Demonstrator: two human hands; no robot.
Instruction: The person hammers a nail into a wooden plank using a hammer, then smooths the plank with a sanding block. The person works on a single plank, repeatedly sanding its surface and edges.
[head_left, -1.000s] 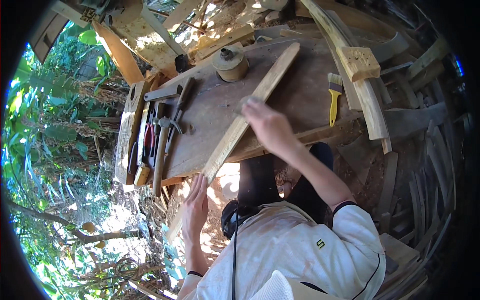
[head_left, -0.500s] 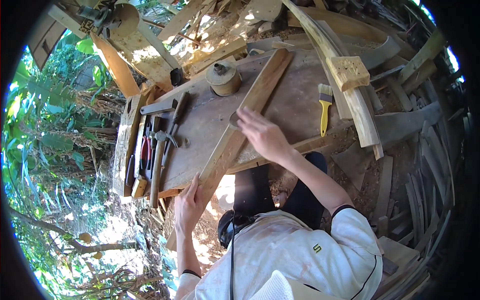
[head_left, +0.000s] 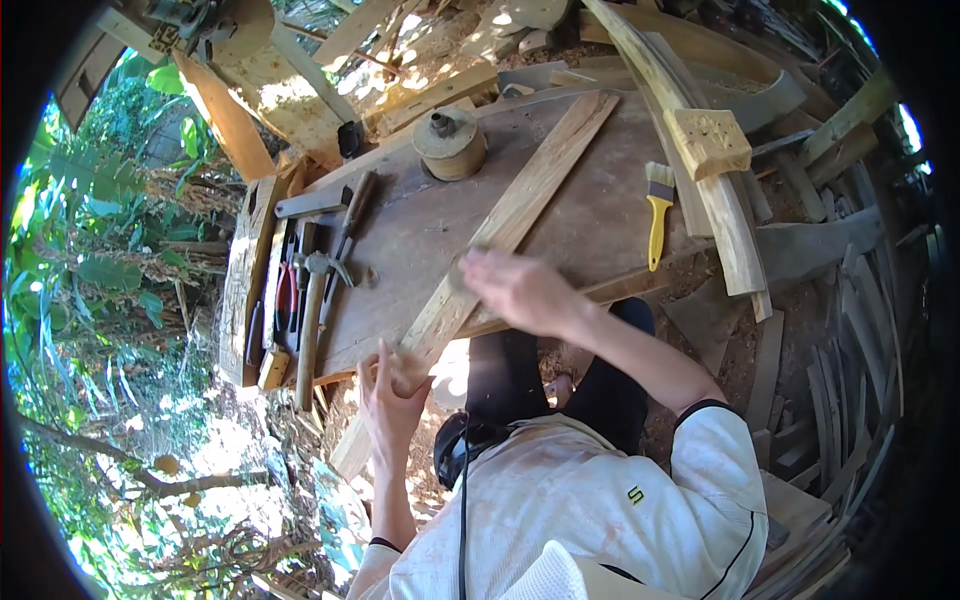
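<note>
A long wooden plank lies slantwise over the workbench, its broad face up and its lower end past the near edge. My left hand is closed around this lower part, the thumb and fingers at its sides. On the plank's middle, my right hand, smeared by motion, presses down a small dark sheet that looks like sandpaper. The fingers cover most of that sheet. Beyond the plank stands a round wooden block with a dark knob on top.
At the bench's left lie a hammer, red-handled pliers and several other hand tools. A yellow-handled paintbrush rests at the right. A curved wooden beam borders the bench there, with piled offcuts beyond.
The plank has rolled to show more of its broad face, and its far end has shifted right. My right hand has slid a little toward me. My left hand's grip has changed.
</note>
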